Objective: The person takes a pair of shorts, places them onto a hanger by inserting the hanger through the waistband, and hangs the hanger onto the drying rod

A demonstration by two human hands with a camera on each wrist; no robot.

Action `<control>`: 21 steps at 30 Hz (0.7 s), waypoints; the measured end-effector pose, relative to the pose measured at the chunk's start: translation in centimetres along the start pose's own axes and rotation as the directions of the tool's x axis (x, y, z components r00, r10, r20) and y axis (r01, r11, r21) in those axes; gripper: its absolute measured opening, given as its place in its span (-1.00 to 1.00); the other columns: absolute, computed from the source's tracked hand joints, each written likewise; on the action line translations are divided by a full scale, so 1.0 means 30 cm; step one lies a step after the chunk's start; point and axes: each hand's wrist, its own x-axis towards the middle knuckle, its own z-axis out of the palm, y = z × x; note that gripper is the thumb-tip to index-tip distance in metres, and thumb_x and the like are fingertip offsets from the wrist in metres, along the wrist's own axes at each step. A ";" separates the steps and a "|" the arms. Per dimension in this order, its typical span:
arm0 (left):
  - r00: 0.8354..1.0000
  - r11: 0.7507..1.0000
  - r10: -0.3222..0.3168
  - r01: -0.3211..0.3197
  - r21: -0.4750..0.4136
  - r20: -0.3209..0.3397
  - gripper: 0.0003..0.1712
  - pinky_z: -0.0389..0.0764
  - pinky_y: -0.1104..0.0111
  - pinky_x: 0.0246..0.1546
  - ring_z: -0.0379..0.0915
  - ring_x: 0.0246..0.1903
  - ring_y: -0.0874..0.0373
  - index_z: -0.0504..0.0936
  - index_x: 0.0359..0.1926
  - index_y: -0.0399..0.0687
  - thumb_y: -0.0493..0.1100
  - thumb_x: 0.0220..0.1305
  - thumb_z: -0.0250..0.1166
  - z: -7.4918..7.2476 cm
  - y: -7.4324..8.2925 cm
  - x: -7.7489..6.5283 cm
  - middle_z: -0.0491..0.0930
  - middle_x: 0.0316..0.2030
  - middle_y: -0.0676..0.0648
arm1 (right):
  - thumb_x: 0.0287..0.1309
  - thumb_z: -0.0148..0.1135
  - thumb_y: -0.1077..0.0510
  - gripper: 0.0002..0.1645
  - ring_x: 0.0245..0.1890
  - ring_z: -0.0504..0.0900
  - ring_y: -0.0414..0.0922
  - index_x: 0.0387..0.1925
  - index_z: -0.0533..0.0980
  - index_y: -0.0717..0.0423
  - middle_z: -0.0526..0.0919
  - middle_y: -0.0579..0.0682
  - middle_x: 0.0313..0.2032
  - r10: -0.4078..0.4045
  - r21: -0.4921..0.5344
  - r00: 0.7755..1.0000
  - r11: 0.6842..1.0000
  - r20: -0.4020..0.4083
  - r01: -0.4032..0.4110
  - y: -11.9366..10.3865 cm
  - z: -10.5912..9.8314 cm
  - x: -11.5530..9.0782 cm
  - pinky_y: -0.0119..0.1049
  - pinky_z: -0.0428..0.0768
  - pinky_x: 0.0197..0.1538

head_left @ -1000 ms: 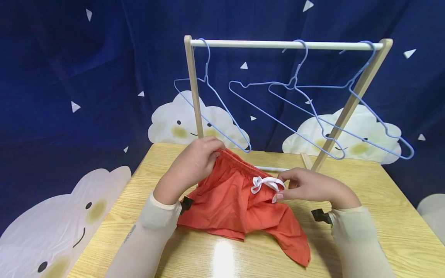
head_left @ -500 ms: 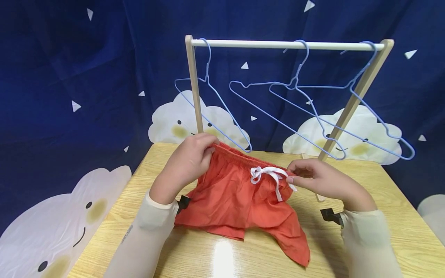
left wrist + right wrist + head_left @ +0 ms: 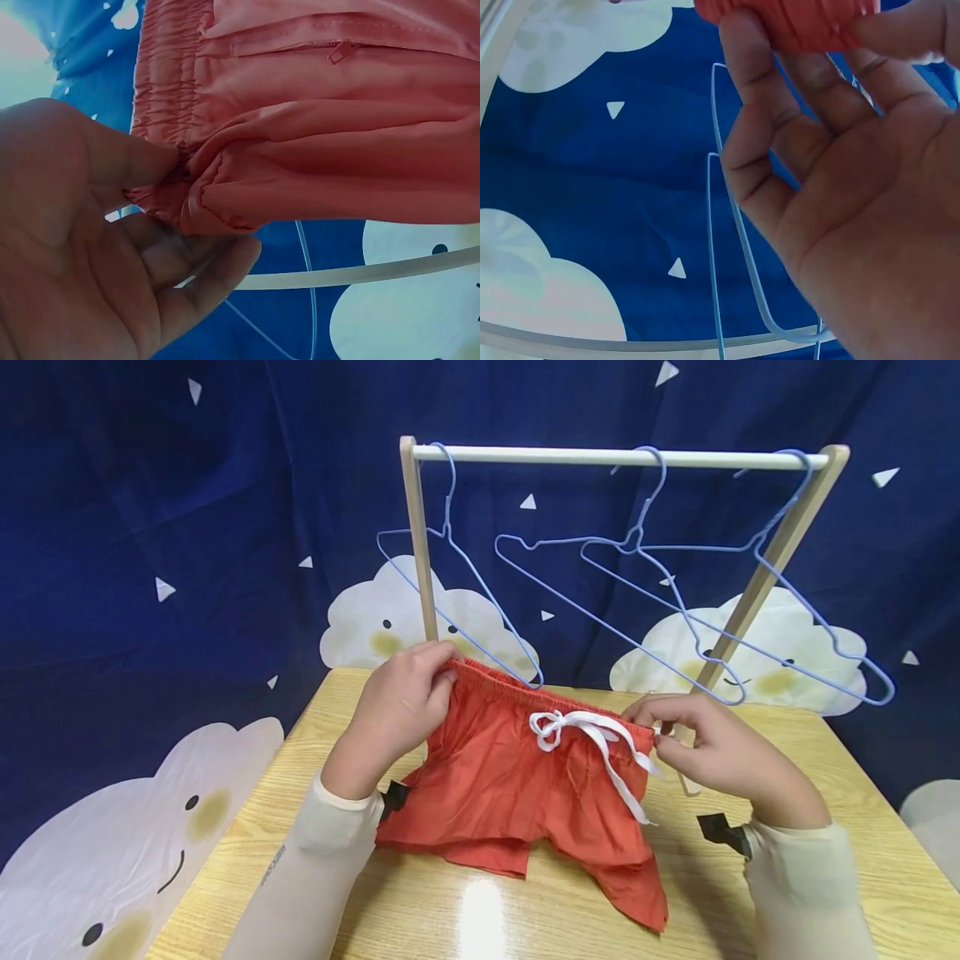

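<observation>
Red shorts [image 3: 495, 760] with a gathered elastic waistband and a white drawstring bow [image 3: 551, 727] are held up between both hands, their legs drooping onto the table. My left hand [image 3: 401, 706] pinches the left end of the waistband; in the left wrist view, thumb and fingers grip the gathered cloth [image 3: 169, 75], and a zipper pull [image 3: 341, 52] shows on the fabric. At the other end, my right hand [image 3: 723, 752] pinches the waistband between thumb and fingers. The right wrist view shows only a small edge of the red waistband [image 3: 802, 22] in those fingers.
Behind the shorts stands a wooden rack with a white rail [image 3: 540, 455]. Blue wire hangers hang from it: a left one [image 3: 483, 581], a middle one [image 3: 600, 618] and a right one [image 3: 806, 602]. Under everything lies a wood-grain table [image 3: 825, 777]; a dark blue curtain [image 3: 225, 568] hangs behind.
My right hand has moved right and slightly up, drawing the waistband wider. The left hand has shifted a little left and up. The drawstring ends now hang lower.
</observation>
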 end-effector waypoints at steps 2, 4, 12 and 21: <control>1.000 0.998 -0.006 0.006 -0.057 0.002 -0.82 0.52 0.17 -0.39 0.48 -0.40 0.05 0.68 -0.17 0.02 -0.29 0.48 0.17 -0.003 -0.002 0.000 0.59 -0.38 -0.01 | 0.11 0.12 0.52 -0.38 -0.04 0.72 -0.22 -0.27 0.67 -0.36 0.78 -0.32 -0.07 -0.011 0.015 1.000 1.000 0.005 0.011 -0.004 -0.003 -0.002 -0.33 0.62 0.03; 1.000 0.993 -0.008 0.008 -0.116 0.006 -0.81 0.52 0.18 -0.36 0.47 -0.40 0.05 0.68 -0.17 0.01 -0.30 0.48 0.14 -0.005 -0.004 0.001 0.58 -0.39 -0.01 | 0.13 0.11 0.53 -0.38 -0.07 0.72 -0.21 -0.25 0.66 -0.34 0.77 -0.31 -0.11 -0.013 0.027 1.000 1.000 0.007 0.012 -0.005 -0.005 -0.004 -0.34 0.62 0.06; 0.999 0.955 -0.034 0.041 -0.295 0.030 -0.77 0.52 0.21 -0.39 0.46 -0.45 0.06 0.67 -0.20 -0.02 -0.34 0.45 0.09 -0.011 -0.018 0.005 0.60 -0.44 -0.02 | 0.18 0.11 0.55 -0.44 -0.29 0.67 -0.18 -0.23 0.68 -0.20 0.71 -0.20 -0.31 0.040 0.042 0.994 0.998 -0.098 -0.036 -0.007 -0.009 -0.010 -0.40 0.60 -0.03; 0.998 0.941 -0.062 0.068 -0.332 0.029 -0.74 0.48 0.20 -0.44 0.41 -0.49 0.06 0.67 -0.29 0.00 -0.35 0.29 0.07 -0.019 -0.019 0.007 0.52 -0.51 -0.01 | 0.26 0.23 0.56 -0.61 -0.24 0.63 -0.21 -0.15 0.73 0.07 0.72 -0.08 -0.27 0.018 0.066 0.945 0.998 -0.327 0.004 -0.012 -0.011 -0.010 -0.56 0.61 0.01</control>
